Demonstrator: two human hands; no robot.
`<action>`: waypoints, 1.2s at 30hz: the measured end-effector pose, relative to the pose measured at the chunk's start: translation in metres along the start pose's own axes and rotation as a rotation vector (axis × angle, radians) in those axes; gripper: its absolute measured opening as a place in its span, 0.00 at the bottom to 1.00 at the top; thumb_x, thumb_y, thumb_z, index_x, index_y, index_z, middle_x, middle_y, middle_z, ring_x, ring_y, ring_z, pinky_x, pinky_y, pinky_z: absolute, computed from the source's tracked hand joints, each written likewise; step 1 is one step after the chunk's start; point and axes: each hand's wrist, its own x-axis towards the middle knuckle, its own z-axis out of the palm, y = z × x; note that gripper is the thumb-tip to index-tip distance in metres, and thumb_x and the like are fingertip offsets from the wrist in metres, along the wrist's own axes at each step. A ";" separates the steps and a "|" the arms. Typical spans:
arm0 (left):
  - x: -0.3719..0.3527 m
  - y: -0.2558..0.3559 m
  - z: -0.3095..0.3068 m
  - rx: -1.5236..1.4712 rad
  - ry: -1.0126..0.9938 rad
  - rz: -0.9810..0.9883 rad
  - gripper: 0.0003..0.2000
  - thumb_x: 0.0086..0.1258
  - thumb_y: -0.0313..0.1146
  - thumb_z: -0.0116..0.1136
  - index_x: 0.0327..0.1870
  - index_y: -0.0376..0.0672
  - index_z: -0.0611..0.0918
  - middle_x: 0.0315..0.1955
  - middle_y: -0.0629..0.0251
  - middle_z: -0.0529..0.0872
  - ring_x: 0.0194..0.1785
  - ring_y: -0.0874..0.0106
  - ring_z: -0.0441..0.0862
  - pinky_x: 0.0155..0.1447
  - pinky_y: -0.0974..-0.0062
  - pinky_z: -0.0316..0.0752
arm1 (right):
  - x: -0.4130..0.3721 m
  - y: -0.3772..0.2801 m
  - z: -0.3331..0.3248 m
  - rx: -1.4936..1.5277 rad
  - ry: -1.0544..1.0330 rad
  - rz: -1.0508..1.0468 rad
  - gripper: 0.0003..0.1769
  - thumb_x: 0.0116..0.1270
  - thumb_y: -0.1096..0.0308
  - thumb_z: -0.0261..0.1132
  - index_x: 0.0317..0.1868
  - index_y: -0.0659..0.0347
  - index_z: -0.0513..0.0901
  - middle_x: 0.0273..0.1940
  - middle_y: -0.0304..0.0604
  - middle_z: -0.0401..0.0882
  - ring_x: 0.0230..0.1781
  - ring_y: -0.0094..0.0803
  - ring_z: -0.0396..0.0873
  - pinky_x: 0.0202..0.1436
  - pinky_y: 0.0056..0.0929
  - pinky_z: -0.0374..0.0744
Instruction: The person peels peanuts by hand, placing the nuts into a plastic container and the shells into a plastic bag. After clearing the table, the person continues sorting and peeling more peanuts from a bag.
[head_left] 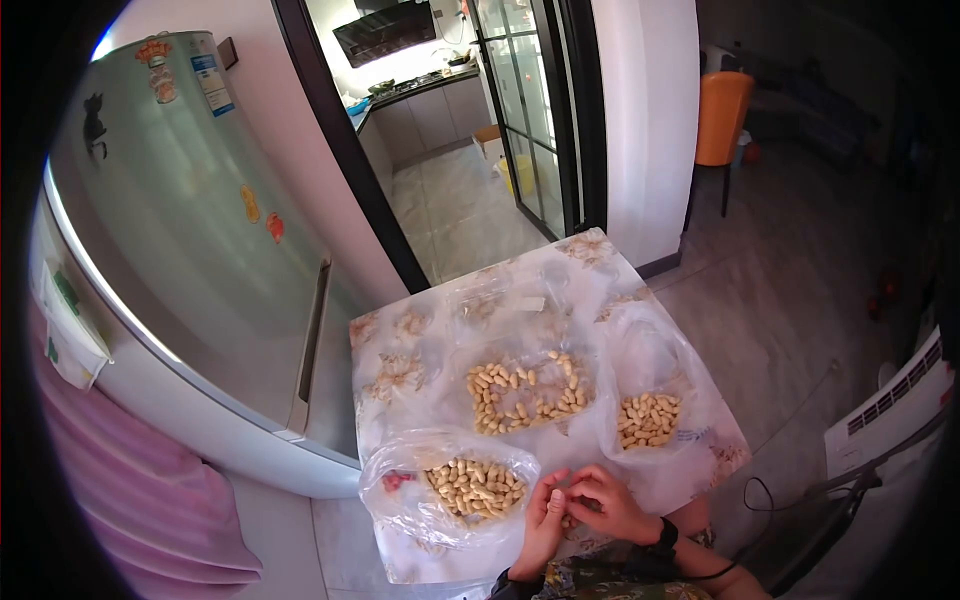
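My left hand [544, 519] and my right hand [609, 508] meet over the front edge of the table, fingertips together. Both are closed in a pinch; whatever is between the fingers is too small and covered to make out. Just left of my left hand, unshelled peanuts [474, 489] lie in an opened clear plastic bag [395, 455]. Farther back, peanuts [483, 383] form a loose ring on a clear plastic sheet or bag [470, 352]. To the right, another clear bag [640, 365] holds a smaller heap of peanuts [648, 420].
The table [395, 570] has a flower-patterned cover. A tall fridge [190, 220] stands close on the left, with a pink cloth [140, 480] below. Beyond the table, a glass-paned door [525, 130] opens onto a kitchen. An orange chair [724, 115] is at the back right.
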 end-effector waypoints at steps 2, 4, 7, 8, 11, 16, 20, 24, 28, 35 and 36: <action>-0.001 0.001 0.001 -0.011 -0.006 -0.010 0.20 0.80 0.43 0.45 0.65 0.41 0.68 0.36 0.67 0.81 0.32 0.81 0.74 0.37 0.82 0.70 | -0.001 0.004 -0.001 0.008 0.026 -0.050 0.08 0.64 0.68 0.69 0.42 0.60 0.83 0.46 0.41 0.74 0.39 0.32 0.79 0.38 0.27 0.79; -0.001 0.003 0.003 -0.020 -0.011 -0.020 0.19 0.80 0.41 0.45 0.64 0.40 0.68 0.36 0.67 0.81 0.32 0.81 0.73 0.37 0.83 0.69 | -0.002 0.003 -0.001 0.036 0.041 -0.035 0.08 0.64 0.69 0.69 0.42 0.60 0.82 0.45 0.41 0.75 0.39 0.32 0.79 0.37 0.27 0.79; 0.000 0.003 0.003 -0.023 -0.019 -0.023 0.17 0.80 0.39 0.45 0.61 0.38 0.71 0.35 0.68 0.80 0.32 0.81 0.73 0.36 0.84 0.68 | -0.002 0.004 -0.003 0.047 0.091 -0.049 0.06 0.65 0.71 0.68 0.41 0.61 0.82 0.42 0.41 0.77 0.39 0.31 0.79 0.38 0.26 0.79; 0.001 0.001 0.002 -0.032 -0.036 -0.016 0.15 0.80 0.37 0.46 0.60 0.38 0.73 0.34 0.69 0.80 0.30 0.83 0.72 0.34 0.86 0.66 | -0.002 0.005 -0.004 0.029 0.124 -0.074 0.06 0.65 0.72 0.68 0.41 0.62 0.82 0.40 0.41 0.79 0.38 0.29 0.80 0.39 0.25 0.79; 0.000 0.004 0.005 -0.008 -0.036 -0.007 0.13 0.79 0.34 0.49 0.58 0.38 0.75 0.33 0.71 0.81 0.29 0.85 0.71 0.33 0.88 0.65 | -0.008 0.009 -0.002 0.377 0.140 0.159 0.06 0.67 0.73 0.67 0.42 0.65 0.82 0.37 0.40 0.82 0.38 0.24 0.81 0.41 0.23 0.79; -0.002 0.011 0.010 0.061 -0.004 0.029 0.09 0.76 0.27 0.51 0.53 0.38 0.77 0.34 0.69 0.81 0.32 0.83 0.73 0.36 0.85 0.68 | -0.009 0.013 0.000 0.413 0.172 0.140 0.07 0.68 0.74 0.65 0.44 0.67 0.82 0.38 0.39 0.84 0.38 0.21 0.81 0.43 0.22 0.80; -0.003 0.011 0.010 0.058 0.026 0.003 0.05 0.75 0.26 0.53 0.47 0.39 0.77 0.33 0.70 0.81 0.31 0.83 0.73 0.35 0.86 0.68 | -0.011 0.017 0.001 0.434 0.201 0.161 0.07 0.66 0.74 0.67 0.44 0.66 0.83 0.37 0.39 0.84 0.38 0.21 0.81 0.42 0.22 0.80; -0.002 0.002 0.006 0.050 0.058 0.006 0.05 0.75 0.29 0.55 0.46 0.39 0.78 0.29 0.73 0.81 0.29 0.86 0.71 0.33 0.88 0.67 | -0.009 0.012 -0.005 0.322 0.141 0.093 0.08 0.65 0.75 0.68 0.44 0.65 0.83 0.37 0.39 0.84 0.38 0.21 0.81 0.42 0.21 0.79; -0.003 0.004 0.008 0.096 0.069 0.000 0.06 0.76 0.29 0.54 0.47 0.39 0.78 0.30 0.73 0.80 0.29 0.86 0.71 0.33 0.88 0.66 | -0.012 0.020 0.001 0.435 0.170 0.111 0.09 0.65 0.75 0.68 0.45 0.66 0.82 0.39 0.39 0.83 0.37 0.19 0.80 0.42 0.20 0.79; -0.002 0.012 0.013 0.121 0.069 0.019 0.07 0.77 0.30 0.51 0.49 0.40 0.77 0.28 0.73 0.78 0.28 0.84 0.71 0.31 0.87 0.65 | -0.011 0.020 -0.002 0.665 0.227 0.294 0.07 0.69 0.75 0.64 0.45 0.66 0.77 0.39 0.38 0.81 0.36 0.19 0.80 0.40 0.20 0.80; -0.002 0.012 0.014 0.124 0.060 0.028 0.06 0.77 0.30 0.51 0.49 0.40 0.77 0.28 0.73 0.78 0.27 0.84 0.71 0.30 0.87 0.64 | -0.011 0.020 -0.002 0.672 0.240 0.277 0.06 0.69 0.75 0.63 0.44 0.65 0.77 0.38 0.39 0.82 0.34 0.20 0.81 0.39 0.20 0.80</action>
